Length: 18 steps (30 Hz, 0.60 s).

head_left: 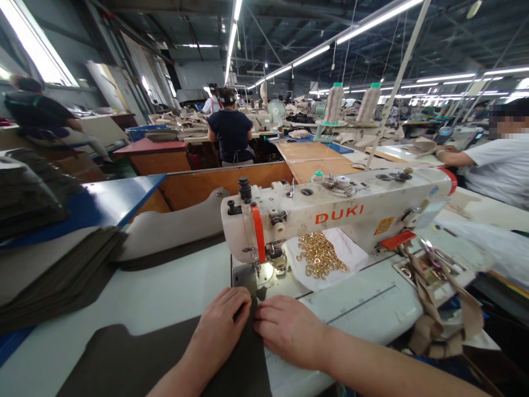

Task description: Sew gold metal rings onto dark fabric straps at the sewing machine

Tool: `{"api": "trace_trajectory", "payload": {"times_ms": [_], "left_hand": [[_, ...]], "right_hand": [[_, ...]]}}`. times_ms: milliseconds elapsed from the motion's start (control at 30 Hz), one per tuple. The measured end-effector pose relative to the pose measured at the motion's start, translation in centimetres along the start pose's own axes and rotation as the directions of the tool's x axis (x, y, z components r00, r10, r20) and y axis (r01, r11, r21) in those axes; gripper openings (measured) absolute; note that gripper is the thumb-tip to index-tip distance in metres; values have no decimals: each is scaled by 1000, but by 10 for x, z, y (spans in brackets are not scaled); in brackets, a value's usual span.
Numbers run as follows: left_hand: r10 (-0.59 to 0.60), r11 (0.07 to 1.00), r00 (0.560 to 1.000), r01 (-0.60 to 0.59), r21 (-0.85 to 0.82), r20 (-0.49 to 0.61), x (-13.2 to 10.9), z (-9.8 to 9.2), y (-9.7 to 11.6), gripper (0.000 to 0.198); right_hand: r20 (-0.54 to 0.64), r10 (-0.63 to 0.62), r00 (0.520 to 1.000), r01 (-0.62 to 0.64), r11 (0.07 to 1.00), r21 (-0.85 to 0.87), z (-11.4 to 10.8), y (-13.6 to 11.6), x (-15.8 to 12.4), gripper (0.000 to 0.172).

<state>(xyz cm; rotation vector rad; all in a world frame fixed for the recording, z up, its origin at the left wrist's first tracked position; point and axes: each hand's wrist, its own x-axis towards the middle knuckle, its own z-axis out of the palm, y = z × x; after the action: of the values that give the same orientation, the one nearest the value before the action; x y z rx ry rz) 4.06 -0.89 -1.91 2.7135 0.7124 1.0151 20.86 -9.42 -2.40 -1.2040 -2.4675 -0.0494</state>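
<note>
A dark grey-brown fabric panel (136,358) lies over the front of the pale sewing table, its upper edge reaching the needle area of a white sewing machine (297,204). My left hand (221,320) rests on the panel with curled fingers, gripping it near its right edge. Opposite it, my right hand (289,331) has its fingers closed on that same edge. Both hands sit just in front of the lit presser foot (261,270). The fingertips are partly hidden.
Gold metal rings (320,256) lie on a white cloth (351,251) under the machine arm. Stacked fabric panels (53,275) stand at left. Beige straps (425,325) hang from a tool tray (467,275) at right. Co-workers sit behind and to the right.
</note>
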Motion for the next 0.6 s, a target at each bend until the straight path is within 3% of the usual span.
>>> {"api": "trace_trajectory", "payload": {"times_ms": [600], "left_hand": [[35, 999, 999, -35, -8, 6, 4, 4, 0, 18]], "right_hand": [[19, 27, 999, -28, 999, 43, -5, -1, -1, 12]]}}
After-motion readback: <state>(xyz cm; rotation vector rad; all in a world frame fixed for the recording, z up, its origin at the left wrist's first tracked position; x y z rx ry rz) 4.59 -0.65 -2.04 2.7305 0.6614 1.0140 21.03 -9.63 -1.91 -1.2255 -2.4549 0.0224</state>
